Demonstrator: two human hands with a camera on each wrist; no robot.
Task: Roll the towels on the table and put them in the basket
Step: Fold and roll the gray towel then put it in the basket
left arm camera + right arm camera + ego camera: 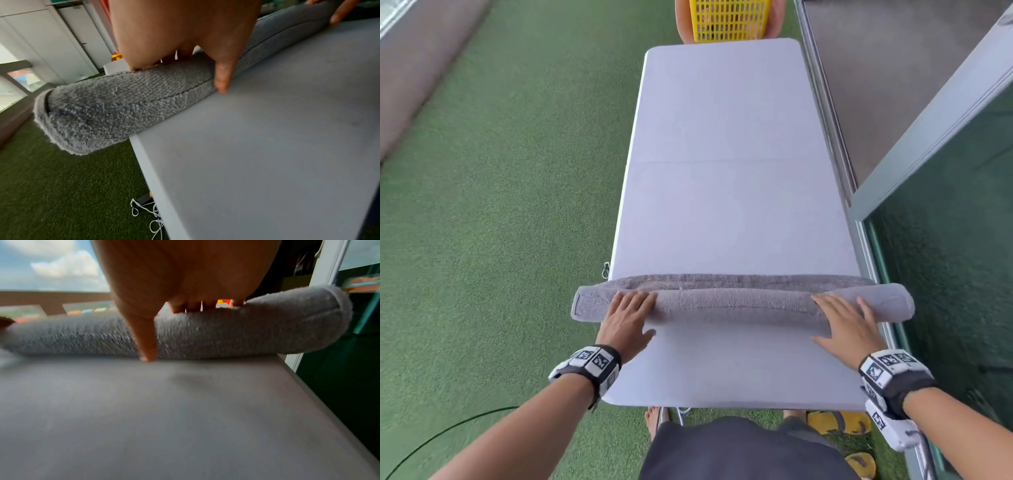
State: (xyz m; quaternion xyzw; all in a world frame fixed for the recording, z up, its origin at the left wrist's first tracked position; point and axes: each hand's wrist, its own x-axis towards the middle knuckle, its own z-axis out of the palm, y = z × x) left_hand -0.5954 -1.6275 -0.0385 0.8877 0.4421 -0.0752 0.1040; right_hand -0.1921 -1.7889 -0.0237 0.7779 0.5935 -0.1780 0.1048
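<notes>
A grey towel (pixel 739 301) lies rolled into a long tube across the near part of the white table (pixel 729 205), both ends sticking out past the table's sides. A short flat strip of it still shows beyond the roll. My left hand (pixel 628 315) presses flat on the roll near its left end (pixel 92 116), fingers straight, thumb down on the table. My right hand (pixel 844 320) lies the same way near the right end (pixel 298 324). The yellow mesh basket (pixel 729 19) stands past the table's far end.
Green artificial turf (pixel 500 205) runs along the left of the table. A glass panel and metal frame (pixel 928 144) stand close on the right. White cords (pixel 152 217) hang under the table's left edge. Yellow sandals (pixel 839 423) lie by my feet.
</notes>
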